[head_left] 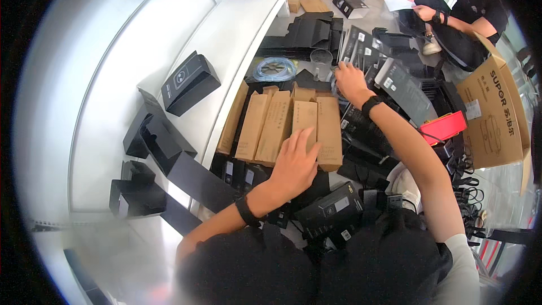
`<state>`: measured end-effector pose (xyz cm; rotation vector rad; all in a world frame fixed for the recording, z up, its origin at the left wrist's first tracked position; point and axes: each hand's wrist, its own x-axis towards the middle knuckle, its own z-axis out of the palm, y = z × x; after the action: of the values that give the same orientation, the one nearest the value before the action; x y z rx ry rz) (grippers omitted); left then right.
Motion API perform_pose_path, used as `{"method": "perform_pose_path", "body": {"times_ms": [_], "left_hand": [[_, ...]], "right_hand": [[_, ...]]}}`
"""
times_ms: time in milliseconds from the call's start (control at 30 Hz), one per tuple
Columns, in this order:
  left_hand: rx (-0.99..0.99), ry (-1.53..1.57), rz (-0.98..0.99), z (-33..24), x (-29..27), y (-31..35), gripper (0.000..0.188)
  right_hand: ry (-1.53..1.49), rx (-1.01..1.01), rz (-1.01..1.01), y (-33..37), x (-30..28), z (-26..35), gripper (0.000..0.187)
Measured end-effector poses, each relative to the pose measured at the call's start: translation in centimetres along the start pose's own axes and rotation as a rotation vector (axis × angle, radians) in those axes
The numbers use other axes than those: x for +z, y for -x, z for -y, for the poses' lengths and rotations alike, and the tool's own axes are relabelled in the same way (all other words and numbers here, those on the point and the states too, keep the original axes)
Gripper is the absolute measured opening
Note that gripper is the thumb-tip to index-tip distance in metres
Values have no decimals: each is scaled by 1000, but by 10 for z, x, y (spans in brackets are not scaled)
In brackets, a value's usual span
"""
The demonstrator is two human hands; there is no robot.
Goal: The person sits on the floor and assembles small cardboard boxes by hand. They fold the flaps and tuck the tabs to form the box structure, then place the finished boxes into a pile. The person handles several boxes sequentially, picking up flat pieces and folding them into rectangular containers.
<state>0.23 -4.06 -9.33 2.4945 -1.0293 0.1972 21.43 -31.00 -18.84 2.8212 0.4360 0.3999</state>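
Note:
My left hand (295,160) rests on a row of narrow brown cardboard boxes (275,124), its fingers apart and lying over the near ends of the boxes on the right. My right hand (351,83) is beyond the row and to the right, fingers bent in at the lower edge of a flat black printed carton (361,45); that carton is slightly blurred, and the fingertips are partly hidden. Beside it, a grey-black flat panel (402,87) lies over more dark packaging. Left of my right hand stand a clear plastic cup (321,63) and a coil of light blue cable (274,69).
Black boxes (191,83) stand on the white shelf (228,28) at left, some with flaps open. A large brown carton (494,110) and a red box (444,128) stand at right. More black boxes (332,209) lie near my legs. Another person (477,8) sits far right, holding white paper.

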Motion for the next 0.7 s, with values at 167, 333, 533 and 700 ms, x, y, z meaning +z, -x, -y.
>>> {"method": "perform_pose_path", "body": {"times_ms": [167,333,533,700], "left_hand": [[-26,34,-43,-2,-12,-4,55],[-129,103,-151,-3,-22,-9,66],[-217,231,-249,1,-42,-15,82],[-148,204,-402,6,-57,-21,115]], "right_hand": [[-365,43,-224,-5,-94,10,30],[-619,137,-409,-4,-178,2,20],[-741,110,-439,20,-265,-32,20],[-1235,153,-213,44,-298,-36,20]]}}
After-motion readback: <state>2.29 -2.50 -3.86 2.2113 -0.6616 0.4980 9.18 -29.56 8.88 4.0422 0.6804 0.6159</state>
